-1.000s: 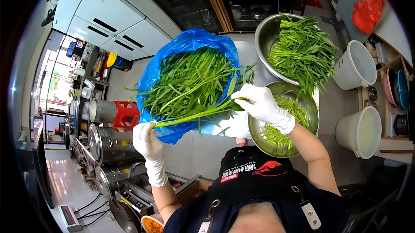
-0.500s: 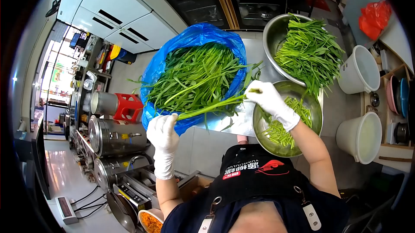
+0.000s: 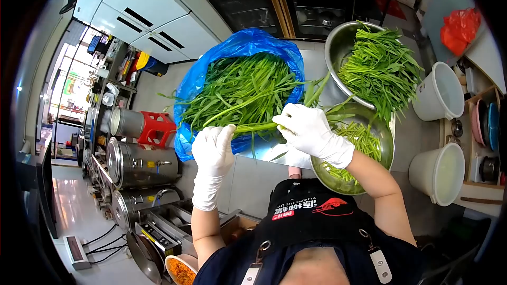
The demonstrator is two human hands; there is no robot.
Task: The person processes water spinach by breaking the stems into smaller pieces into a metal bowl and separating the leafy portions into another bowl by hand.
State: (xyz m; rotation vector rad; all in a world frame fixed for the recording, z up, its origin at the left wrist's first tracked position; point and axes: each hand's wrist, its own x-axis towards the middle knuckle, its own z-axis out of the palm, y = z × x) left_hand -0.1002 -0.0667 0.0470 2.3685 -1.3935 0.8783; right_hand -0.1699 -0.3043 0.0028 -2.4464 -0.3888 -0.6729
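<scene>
White gloves cover both hands. My left hand (image 3: 214, 150) pinches one end of a small bunch of green stems (image 3: 256, 127) at the front of a blue plastic bag (image 3: 186, 92). My right hand (image 3: 306, 129) is closed on the same stems farther along, with leaves trailing past it to the right. Leafy greens (image 3: 243, 87) fill the bag. Right of it, a steel bowl (image 3: 334, 55) holds a pile of leafy greens (image 3: 377, 68). Short cut stems (image 3: 359, 142) lie in a second steel bowl (image 3: 390, 153), partly behind my right hand.
Both bowls and the bag stand on a metal table (image 3: 315, 66). Two white buckets (image 3: 439, 92) are on the right, near a shelf. A red stool (image 3: 157, 129) and large steel pots (image 3: 140, 163) stand on the left. A red bag (image 3: 459, 30) is at the upper right.
My hands have come closer together along the stems. My left hand has moved right and up; my right hand has shifted left from its position half a second ago.
</scene>
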